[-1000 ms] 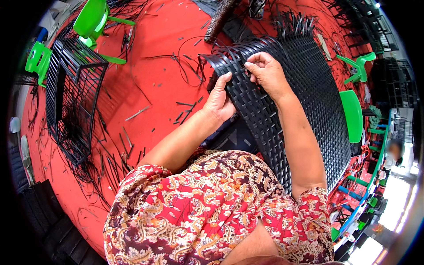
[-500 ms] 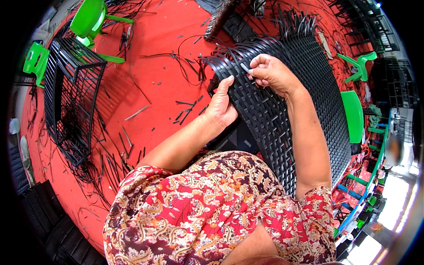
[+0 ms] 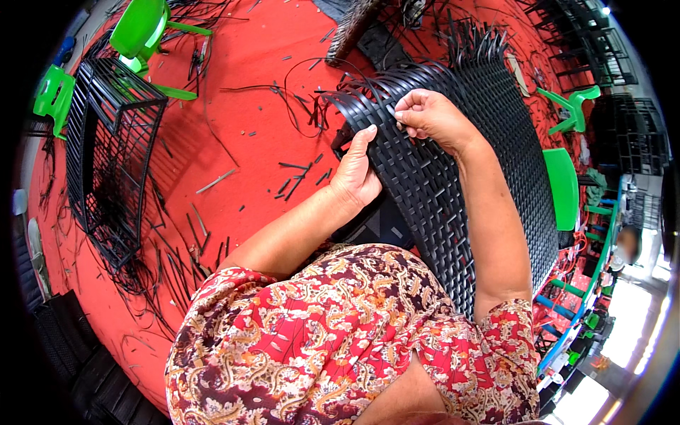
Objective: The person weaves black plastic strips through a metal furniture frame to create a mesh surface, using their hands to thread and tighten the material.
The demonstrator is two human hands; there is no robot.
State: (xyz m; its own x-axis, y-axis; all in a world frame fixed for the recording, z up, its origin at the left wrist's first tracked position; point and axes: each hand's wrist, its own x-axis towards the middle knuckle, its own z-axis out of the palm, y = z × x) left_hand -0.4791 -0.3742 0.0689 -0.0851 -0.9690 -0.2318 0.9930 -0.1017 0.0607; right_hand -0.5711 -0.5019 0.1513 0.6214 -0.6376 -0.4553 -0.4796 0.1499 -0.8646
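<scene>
A black panel woven from flat plastic strips (image 3: 439, 185) slopes across in front of me, its loose strip ends curling over the far edge. My left hand (image 3: 358, 173) is closed round its left edge, thumb on top and the other fingers hidden beneath. Close by, on the upper face near that corner, my right hand (image 3: 433, 122) is closed in a pinch. Between its thumb and forefinger is a short black strip end (image 3: 391, 110), mostly covered by the fingertips.
Red floor covering (image 3: 262, 57) carries scattered strip offcuts (image 3: 294, 177). On the left stands a black metal frame (image 3: 117, 156) by a green plastic chair (image 3: 142, 32). Another green seat (image 3: 562, 188) is right of the panel. A dark woven piece (image 3: 350, 32) lies beyond it.
My right hand's fingertips have shifted slightly and drawn closer together over the strip. My left hand keeps its place on the panel's edge. The view has moved a little.
</scene>
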